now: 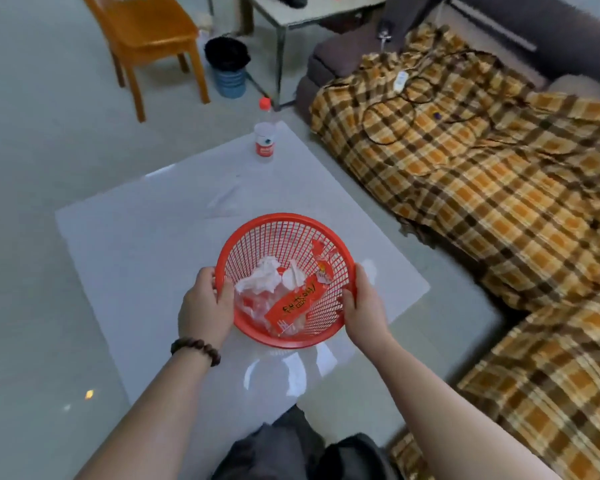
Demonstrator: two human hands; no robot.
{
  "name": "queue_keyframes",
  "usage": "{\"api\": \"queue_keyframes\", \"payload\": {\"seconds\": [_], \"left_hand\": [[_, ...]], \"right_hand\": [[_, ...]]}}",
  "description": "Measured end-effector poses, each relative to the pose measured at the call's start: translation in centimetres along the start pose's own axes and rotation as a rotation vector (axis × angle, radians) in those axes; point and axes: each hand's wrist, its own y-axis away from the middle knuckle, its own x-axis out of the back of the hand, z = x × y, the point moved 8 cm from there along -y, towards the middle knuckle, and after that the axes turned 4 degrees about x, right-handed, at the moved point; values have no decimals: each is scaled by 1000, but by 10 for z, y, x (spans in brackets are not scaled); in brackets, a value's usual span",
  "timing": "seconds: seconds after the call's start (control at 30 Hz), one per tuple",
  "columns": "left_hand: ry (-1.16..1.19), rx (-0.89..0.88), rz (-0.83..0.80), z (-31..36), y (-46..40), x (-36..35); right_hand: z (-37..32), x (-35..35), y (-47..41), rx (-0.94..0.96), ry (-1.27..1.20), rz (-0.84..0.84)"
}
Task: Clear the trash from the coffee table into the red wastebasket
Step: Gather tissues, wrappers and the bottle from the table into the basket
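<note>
Trash already fills the bottom of the basket [286, 280]: 2 wads of crumpled tissue [262, 279], a red wrapper [297, 299] with printed characters, and some clear plastic under them; that part of the job looks done. On the table [146, 244] the 1 thing that stands out is a bottle [266, 133] with a red cap and label, upright at the far corner, well apart from the basket; whether it counts as trash or is meant to stay, I cannot tell. A faint clear streak lies on the tabletop between bottle and basket, perhaps film, perhaps only a reflection. So my judgement is that the task is near its end, with at most the bottle and that streak left to deal with.

Both hands hold the basket, which sits on or just above the near part of the table; the left hand [205, 306] curls round the left rim, thumb inside the mesh wall, fingers outside; the right hand [362, 306] clasps the right rim in the same way, thumb over the edge. Neither hand holds any trash itself; the rubbish lies between them, low inside the basket.
</note>
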Motion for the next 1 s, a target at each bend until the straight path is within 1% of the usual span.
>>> {"api": "queue_keyframes", "payload": {"seconds": [0.17, 0.3, 0.43, 0.53, 0.6, 0.8, 0.9, 1.0], "left_hand": [[1, 168, 151, -31, 3, 25], [-33, 259, 281, -51, 15, 44], [-64, 407, 399, -68, 39, 53], [-49, 485, 487, -76, 66, 54], [-38, 535, 540, -84, 85, 54], [-68, 718, 685, -117, 147, 56], [-97, 782, 728, -125, 172, 52], [-88, 825, 722, -132, 191, 44]], "right_hand": [[-11, -48, -33, 36, -70, -201], [-15, -88, -48, 74, -123, -399], [-20, -121, -57, 125, -152, -597], [-12, -140, -63, 114, -163, -713], [2, -150, -68, 112, -95, -747], [58, -194, -84, 358, 295, -866], [87, -228, -82, 498, 489, -936], [109, -258, -76, 555, 610, -995]]}}
